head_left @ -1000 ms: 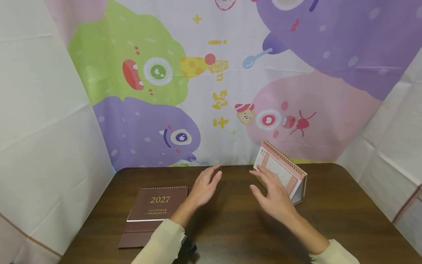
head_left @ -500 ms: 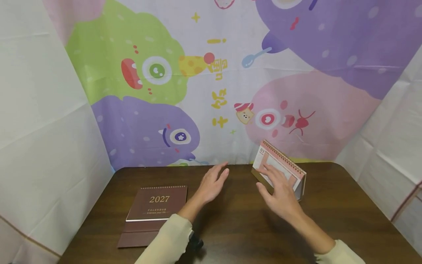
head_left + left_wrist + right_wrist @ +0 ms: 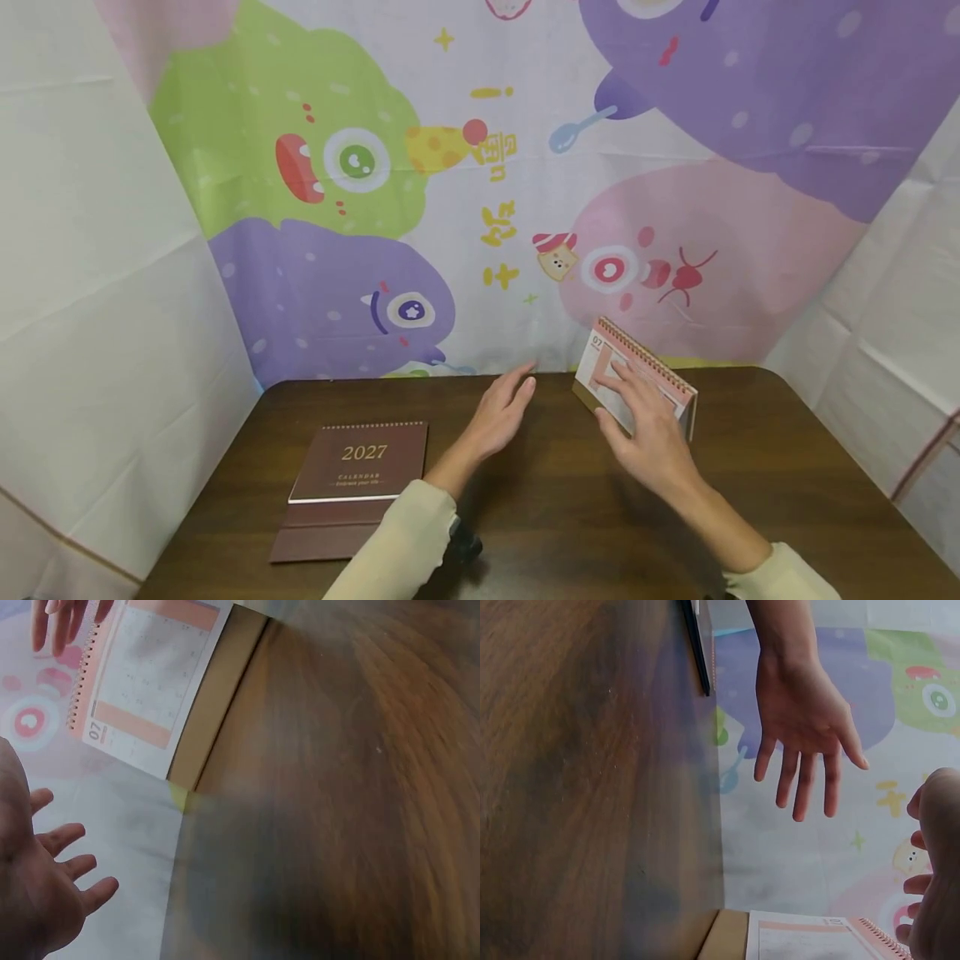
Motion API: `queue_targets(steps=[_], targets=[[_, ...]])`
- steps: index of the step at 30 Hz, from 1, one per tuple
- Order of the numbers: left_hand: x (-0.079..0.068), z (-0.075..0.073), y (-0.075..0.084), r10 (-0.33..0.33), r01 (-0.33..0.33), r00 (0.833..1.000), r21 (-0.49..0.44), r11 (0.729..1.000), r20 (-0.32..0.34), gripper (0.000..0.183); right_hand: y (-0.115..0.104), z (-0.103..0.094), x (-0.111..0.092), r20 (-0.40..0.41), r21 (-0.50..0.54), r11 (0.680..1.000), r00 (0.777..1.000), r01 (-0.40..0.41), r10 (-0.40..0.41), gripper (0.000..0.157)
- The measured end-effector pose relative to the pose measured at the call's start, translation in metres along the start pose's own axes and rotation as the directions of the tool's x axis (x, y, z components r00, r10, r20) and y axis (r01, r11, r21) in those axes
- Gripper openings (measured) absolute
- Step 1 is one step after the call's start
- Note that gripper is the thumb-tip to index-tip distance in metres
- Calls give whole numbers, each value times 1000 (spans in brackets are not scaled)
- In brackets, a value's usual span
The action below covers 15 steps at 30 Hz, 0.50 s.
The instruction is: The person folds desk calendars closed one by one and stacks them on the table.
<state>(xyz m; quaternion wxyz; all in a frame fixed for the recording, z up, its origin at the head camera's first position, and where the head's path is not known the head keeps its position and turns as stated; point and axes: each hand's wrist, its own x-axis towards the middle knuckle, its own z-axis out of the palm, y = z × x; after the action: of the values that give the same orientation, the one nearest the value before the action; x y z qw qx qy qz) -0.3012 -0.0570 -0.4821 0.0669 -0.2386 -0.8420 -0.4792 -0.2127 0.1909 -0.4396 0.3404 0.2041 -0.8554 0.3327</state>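
A pink-and-white spiral desk calendar marked 07 stands tilted on its base at the right rear of the table. My right hand is in front of it, fingers spread and overlapping its page in the head view. To the left of that calendar, my left hand hovers over the table with straight fingers, holding nothing. In the right wrist view the left hand shows its palm, fingers extended. A brown 2027 desk calendar lies at the left, beyond the left forearm.
The dark wooden table reaches back to a cartoon-printed cloth. White cloth walls stand on both sides. A small black object shows beside the left sleeve.
Both hands have moved to the right. The left hand is nearer the pink calendar, and the right hand now overlaps more of its page. The brown calendar stays put.
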Motion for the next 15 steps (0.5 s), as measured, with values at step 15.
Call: queue_targets(steps=[15], targets=[[17, 4, 38, -1, 1, 1000, -3, 1000, 24, 60, 5, -14, 13, -68, 4, 1000, 998, -18, 18, 45]])
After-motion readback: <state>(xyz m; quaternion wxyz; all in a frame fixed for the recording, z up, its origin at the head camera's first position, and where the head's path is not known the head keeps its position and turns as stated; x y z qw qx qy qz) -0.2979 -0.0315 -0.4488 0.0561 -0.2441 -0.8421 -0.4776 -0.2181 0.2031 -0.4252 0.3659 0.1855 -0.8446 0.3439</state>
